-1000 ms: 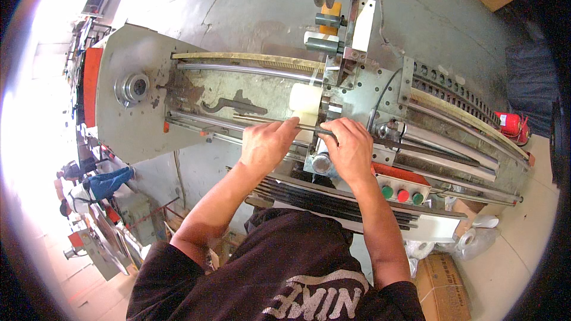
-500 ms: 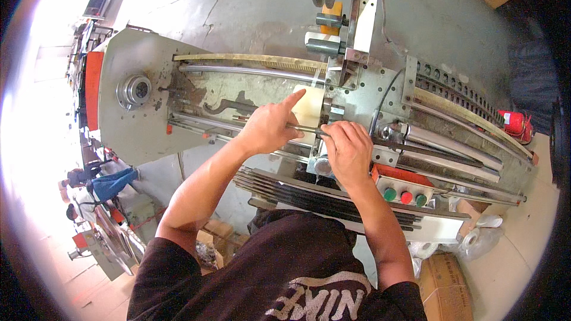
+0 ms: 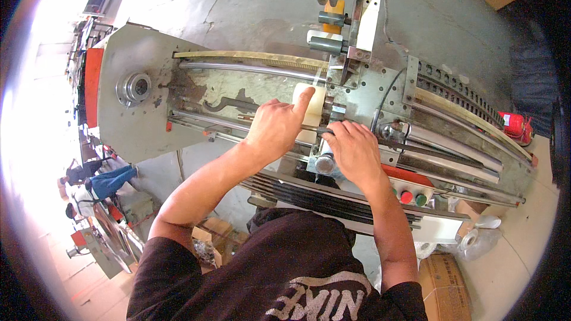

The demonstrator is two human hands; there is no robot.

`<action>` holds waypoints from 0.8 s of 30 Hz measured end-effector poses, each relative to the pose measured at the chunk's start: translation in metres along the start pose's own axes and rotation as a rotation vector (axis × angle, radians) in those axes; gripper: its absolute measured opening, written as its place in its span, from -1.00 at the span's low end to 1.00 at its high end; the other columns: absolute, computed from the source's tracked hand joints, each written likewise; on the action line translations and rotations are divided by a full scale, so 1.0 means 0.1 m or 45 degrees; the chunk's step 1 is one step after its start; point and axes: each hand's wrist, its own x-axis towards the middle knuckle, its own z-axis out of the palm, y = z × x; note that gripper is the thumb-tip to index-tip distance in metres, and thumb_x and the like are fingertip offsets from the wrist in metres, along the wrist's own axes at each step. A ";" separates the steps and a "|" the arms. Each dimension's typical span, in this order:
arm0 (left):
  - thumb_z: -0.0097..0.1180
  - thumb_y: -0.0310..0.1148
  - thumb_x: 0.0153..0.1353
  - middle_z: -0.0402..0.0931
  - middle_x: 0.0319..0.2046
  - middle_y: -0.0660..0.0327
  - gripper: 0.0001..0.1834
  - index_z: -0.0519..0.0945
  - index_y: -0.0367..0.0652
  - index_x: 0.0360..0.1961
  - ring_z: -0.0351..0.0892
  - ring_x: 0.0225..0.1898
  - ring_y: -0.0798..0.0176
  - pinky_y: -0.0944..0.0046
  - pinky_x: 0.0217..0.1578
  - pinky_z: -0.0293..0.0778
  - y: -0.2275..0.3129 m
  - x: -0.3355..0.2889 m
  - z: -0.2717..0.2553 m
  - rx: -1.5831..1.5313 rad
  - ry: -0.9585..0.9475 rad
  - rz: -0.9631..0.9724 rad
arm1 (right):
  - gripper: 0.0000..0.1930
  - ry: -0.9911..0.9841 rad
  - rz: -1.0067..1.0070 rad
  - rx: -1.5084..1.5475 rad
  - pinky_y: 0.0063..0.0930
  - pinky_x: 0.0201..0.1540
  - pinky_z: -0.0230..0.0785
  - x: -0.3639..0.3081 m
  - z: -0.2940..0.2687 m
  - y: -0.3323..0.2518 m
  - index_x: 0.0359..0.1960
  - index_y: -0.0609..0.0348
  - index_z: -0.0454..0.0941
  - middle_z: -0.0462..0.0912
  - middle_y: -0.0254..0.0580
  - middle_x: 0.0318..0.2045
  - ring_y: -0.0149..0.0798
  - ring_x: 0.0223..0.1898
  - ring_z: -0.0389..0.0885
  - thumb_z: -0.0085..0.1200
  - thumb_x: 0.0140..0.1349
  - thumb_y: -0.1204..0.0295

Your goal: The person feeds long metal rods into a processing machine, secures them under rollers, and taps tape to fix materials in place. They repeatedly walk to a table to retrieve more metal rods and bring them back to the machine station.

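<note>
A long thin metal rod (image 3: 313, 128) lies across the machine carriage in front of me, and its dark length runs on to the right past my knuckles. My left hand (image 3: 278, 126) is curled round its left part, thumb raised over a cream-coloured block (image 3: 303, 98); a thin tip pokes out on the far side of that hand. My right hand (image 3: 357, 151) grips the rod with bent fingers, near a round metal knob (image 3: 325, 164). Left of my left hand a hooked dark spanner (image 3: 229, 104) rests on the machine bed (image 3: 196, 71).
Several dark rods (image 3: 309, 196) lie on a rack close to my body. A control box with a red button (image 3: 406, 196) and green buttons stands at right. The grey headstock (image 3: 148, 137) rises at left. A red fire extinguisher (image 3: 516, 128) and cardboard box (image 3: 443, 288) are at right.
My left hand has turned, so its thumb now points up. My right hand has shifted slightly right, uncovering more of the knob and covering part of the control box.
</note>
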 end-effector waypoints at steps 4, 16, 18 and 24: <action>0.41 -0.38 0.14 0.70 -0.33 0.12 -0.14 0.21 -0.09 0.41 0.72 -0.20 -0.11 -0.07 -0.10 0.57 -0.11 -0.06 0.12 -0.292 0.163 0.069 | -0.77 0.036 0.023 0.090 -0.06 0.06 0.46 0.02 0.05 0.07 -0.09 0.11 0.68 0.73 -0.11 -0.21 0.04 -0.09 0.68 0.23 0.31 0.28; 0.24 -0.22 0.31 0.67 -0.34 0.09 -0.82 0.63 -0.10 -0.23 0.69 -0.20 -0.07 -0.06 -0.10 0.55 -0.65 -0.11 0.11 0.030 -0.007 0.175 | -0.74 0.339 0.040 -0.035 -0.07 0.19 0.37 0.00 0.21 0.09 -0.09 0.10 0.70 0.71 -0.18 -0.15 -0.03 -0.04 0.62 0.32 0.23 0.30; 0.30 -0.24 0.24 0.65 -0.37 0.14 -0.82 0.60 -0.08 -0.29 0.68 -0.22 -0.03 -0.03 -0.12 0.54 -0.64 -0.06 0.18 0.054 0.063 0.186 | -0.74 0.328 0.027 -0.191 -0.03 0.28 0.32 -0.01 0.15 0.10 -0.08 0.10 0.68 0.70 -0.19 -0.13 -0.06 -0.01 0.61 0.29 0.26 0.28; 0.38 -0.32 0.11 0.61 -0.38 0.20 -0.78 0.56 -0.13 -0.34 0.65 -0.18 0.02 0.00 -0.09 0.51 -0.56 0.06 0.32 0.121 0.228 0.099 | -0.80 0.205 -0.042 -0.415 -0.02 0.35 0.28 -0.03 0.12 0.30 -0.10 0.14 0.66 0.69 -0.16 -0.20 -0.06 -0.03 0.62 0.21 0.33 0.35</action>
